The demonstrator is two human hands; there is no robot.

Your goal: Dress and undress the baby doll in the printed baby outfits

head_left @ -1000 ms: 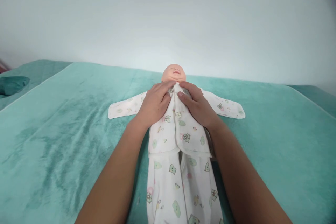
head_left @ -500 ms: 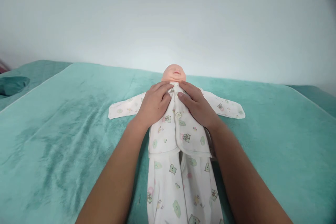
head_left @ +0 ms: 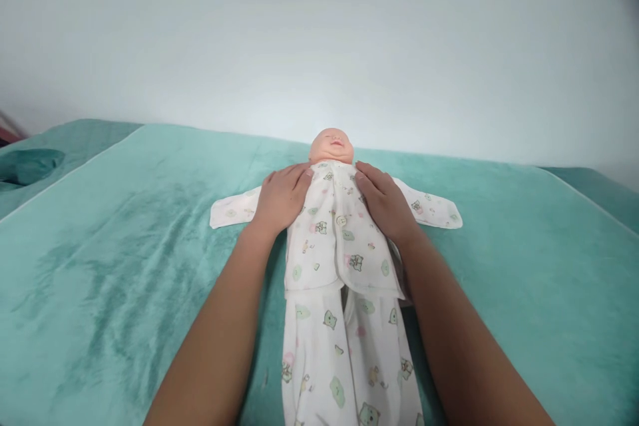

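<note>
A baby doll (head_left: 331, 144) lies on its back, head toward the wall, in a white printed jacket (head_left: 324, 239) with a button at the chest. Matching white trousers (head_left: 339, 353) run toward me below the jacket's hem. Both sleeves stretch out sideways. My left hand (head_left: 284, 196) rests flat on the doll's left-of-view shoulder, fingers extended toward the neck. Over the opposite shoulder lies my right hand (head_left: 382, 203), its fingers stretched out too. Neither hand grips the cloth visibly. Parts of the sleeves near the shoulders are hidden under my hands.
A teal plush sheet (head_left: 150, 246) spreads beneath the doll, wrinkled on the left. Behind it rises a pale wall (head_left: 319, 40). At the far left a dark green fabric bulge (head_left: 30, 165) sits on the bedding.
Both hands have slid apart, from the jacket's collar front outward to the shoulders, so the upper chest now shows. The view has tilted up slightly.
</note>
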